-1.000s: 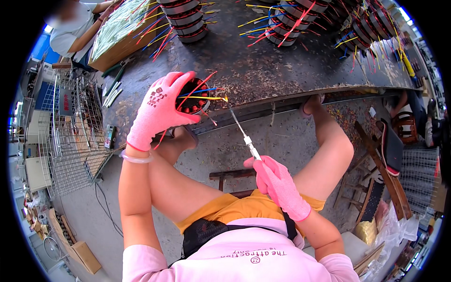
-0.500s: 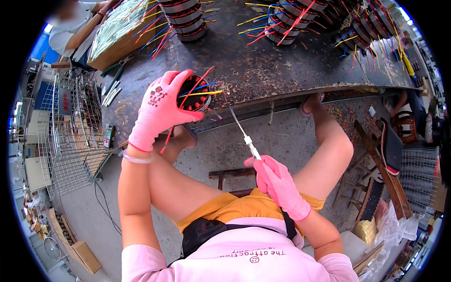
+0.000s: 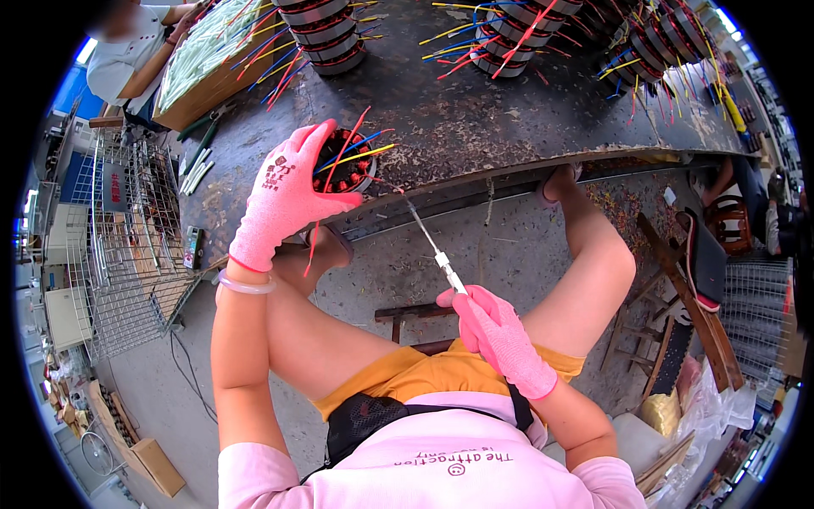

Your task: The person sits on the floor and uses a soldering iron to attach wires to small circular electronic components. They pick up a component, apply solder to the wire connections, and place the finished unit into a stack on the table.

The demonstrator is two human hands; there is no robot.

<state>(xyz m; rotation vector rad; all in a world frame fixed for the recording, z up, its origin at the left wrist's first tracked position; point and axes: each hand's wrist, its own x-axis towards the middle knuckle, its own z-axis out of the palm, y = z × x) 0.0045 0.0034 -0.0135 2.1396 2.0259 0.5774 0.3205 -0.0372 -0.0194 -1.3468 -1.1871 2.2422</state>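
Observation:
My left hand (image 3: pixel 284 191), in a pink glove, wraps round a motor stator (image 3: pixel 346 174) at the table's near edge. Red, blue and yellow sleeved leads stick out of the stator. One red lead (image 3: pixel 312 248) hangs below the hand; a short one (image 3: pixel 388 182) points right. In my pink-gloved right hand (image 3: pixel 500 335) is a slim tool (image 3: pixel 443 262) with a white handle and a long thin metal shaft. Its tip is close to the short lead's end; whether they touch, I cannot tell.
Stacks of wound stators (image 3: pixel 322 38) stand along the far side of the dark metal table (image 3: pixel 475 127). A cardboard box (image 3: pixel 191 102) of pale sleeves sits far left, near another person (image 3: pixel 127 55). Wire racks (image 3: pixel 127 254) flank the table at left. A wooden rung (image 3: pixel 415 312) lies below.
The tool has moved slightly left, and its tip has come closer to the short lead's end. My left hand keeps its hold on the stator.

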